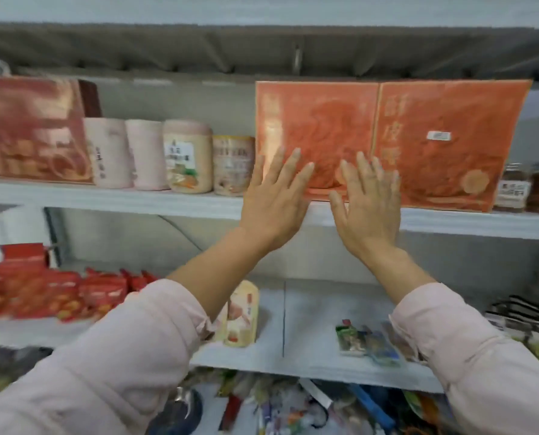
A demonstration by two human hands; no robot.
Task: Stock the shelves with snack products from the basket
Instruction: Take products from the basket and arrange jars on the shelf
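Pink sleeves (120, 356) lead up to the left hand (274, 199) and right hand (368, 202). Both hands have straight, spread fingers laid flat against the lower front of a large orange-red box (315, 120). The box stands upright at the front edge of the upper shelf (136, 200), its face faintly patterned, touching a matching box (450, 146) on its right. Pale canisters (186, 158) stand just to its left. Below, the white lower shelf (312, 309) carries red packets (42, 293) and a cream pouch (243, 312).
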